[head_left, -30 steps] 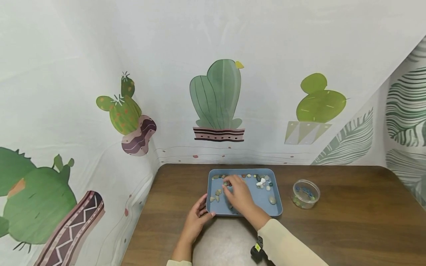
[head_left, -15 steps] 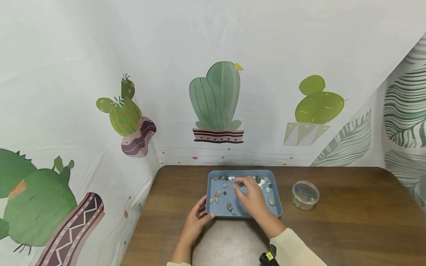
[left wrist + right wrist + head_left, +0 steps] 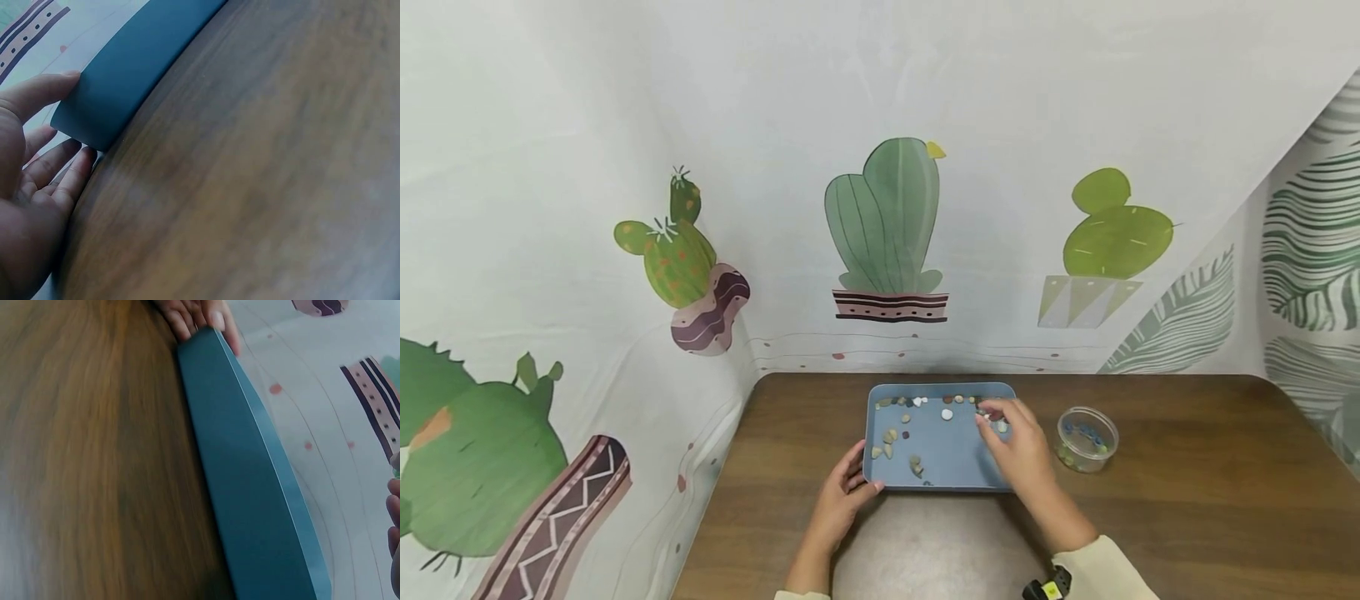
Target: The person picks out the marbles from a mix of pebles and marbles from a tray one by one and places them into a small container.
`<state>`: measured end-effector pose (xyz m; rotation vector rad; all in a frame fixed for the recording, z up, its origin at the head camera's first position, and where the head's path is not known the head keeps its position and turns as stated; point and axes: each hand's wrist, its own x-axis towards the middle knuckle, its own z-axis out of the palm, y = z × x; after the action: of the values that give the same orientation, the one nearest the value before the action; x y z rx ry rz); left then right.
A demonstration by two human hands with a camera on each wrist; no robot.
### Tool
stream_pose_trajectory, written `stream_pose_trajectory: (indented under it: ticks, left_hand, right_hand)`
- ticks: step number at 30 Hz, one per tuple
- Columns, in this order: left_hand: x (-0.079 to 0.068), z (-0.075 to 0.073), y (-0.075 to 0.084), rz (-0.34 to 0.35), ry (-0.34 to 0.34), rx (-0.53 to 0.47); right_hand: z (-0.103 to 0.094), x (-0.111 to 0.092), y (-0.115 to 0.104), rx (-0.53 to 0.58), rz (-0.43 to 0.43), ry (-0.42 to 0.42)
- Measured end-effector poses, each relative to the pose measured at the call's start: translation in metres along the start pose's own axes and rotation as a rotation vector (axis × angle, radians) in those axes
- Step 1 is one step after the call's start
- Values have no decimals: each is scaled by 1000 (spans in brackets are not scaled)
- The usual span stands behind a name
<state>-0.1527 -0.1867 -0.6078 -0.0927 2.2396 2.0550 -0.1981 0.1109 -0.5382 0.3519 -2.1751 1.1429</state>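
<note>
A shallow blue tray [image 3: 962, 481] with small pebbles lies on the table. My left hand [image 3: 842, 496] grips its near left corner, thumb on the near wall and fingers around the side. In the left wrist view the left hand [image 3: 37, 156] holds that same corner of the tray [image 3: 125, 81]. Over the tray's right part, my right hand [image 3: 1018, 442] pinches a small greenish pebble [image 3: 980, 411] between thumb and fingertips. A white pebble [image 3: 947, 414] lies left of it. Grey-tan pebbles [image 3: 890, 436] are grouped at the left. The right hand hides some pebbles below it.
A clear round tub [image 3: 1086, 442] with blue and green bits inside stands on the wooden table [image 3: 1187, 483], right of the tray. A white cloth [image 3: 1000, 250] printed with cacti hangs behind the table and along its left side.
My right hand has moved rightward across the tray with the greenish pebble, uncovering pebbles in the middle and the white one. The left hand has stayed at the tray's corner.
</note>
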Motion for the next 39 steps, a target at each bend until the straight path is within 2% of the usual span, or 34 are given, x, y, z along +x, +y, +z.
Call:
stream_pose_trajectory:
  ticks: [6, 13, 17, 25, 32, 39]
  left_hand:
    - [-2, -2, 2, 20, -12, 1]
    - [-2, -2, 3, 32, -36, -7]
    - [-1, -3, 2, 35, -36, -4]
    - [-1, -2, 1, 15, -50, 0]
    - [-2, -2, 3, 11, -46, -4]
    - [-1, -1, 1, 6, -50, 1]
  right_hand:
    - [-28, -3, 19, -21, 33, 58]
    - [-67, -14, 46, -118, 137, 97]
    - [-82, -19, 58, -169, 182, 105]
    - [-96, -25, 66, -205, 220, 126]
    - [-97, -27, 72, -194, 184, 134]
    - [-99, -25, 74, -198, 202, 162]
